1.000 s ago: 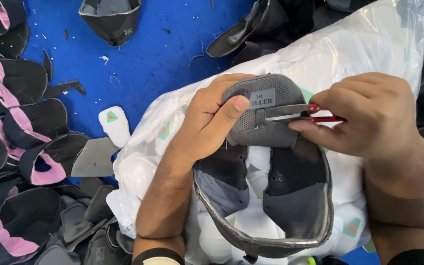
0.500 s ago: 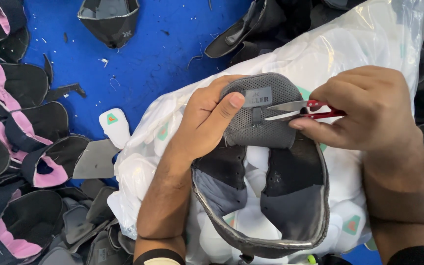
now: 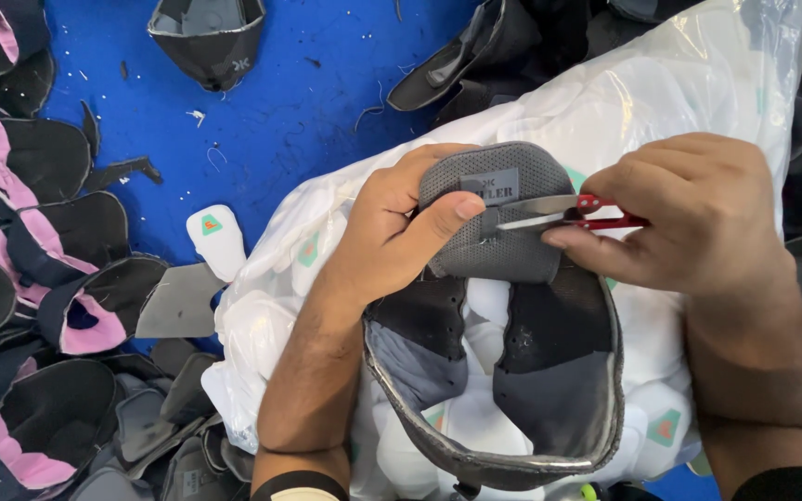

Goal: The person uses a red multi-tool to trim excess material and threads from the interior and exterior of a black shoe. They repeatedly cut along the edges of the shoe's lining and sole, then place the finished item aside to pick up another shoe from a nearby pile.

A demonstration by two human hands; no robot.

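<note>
My left hand (image 3: pixel 392 237) grips the grey padded tongue (image 3: pixel 498 218) of a dark shoe upper (image 3: pixel 503 371), thumb pressed across the mesh just below its small sewn label. My right hand (image 3: pixel 689 213) holds small red-handled thread snips (image 3: pixel 559 211), their blades lying on the tongue beside the label. The upper rests on a clear plastic bag (image 3: pixel 661 83) full of white foam pieces.
Black-and-pink shoe uppers (image 3: pixel 39 232) are piled at the left on a blue surface (image 3: pixel 290 121). One dark upper (image 3: pixel 208 37) lies at the top, more dark pieces at the top right. A loose white insole piece (image 3: pixel 215 239) lies beside the bag.
My hands and the upper have shifted very slightly; the snips' blades have slid a little further onto the tongue by the label. The grips are unchanged.
</note>
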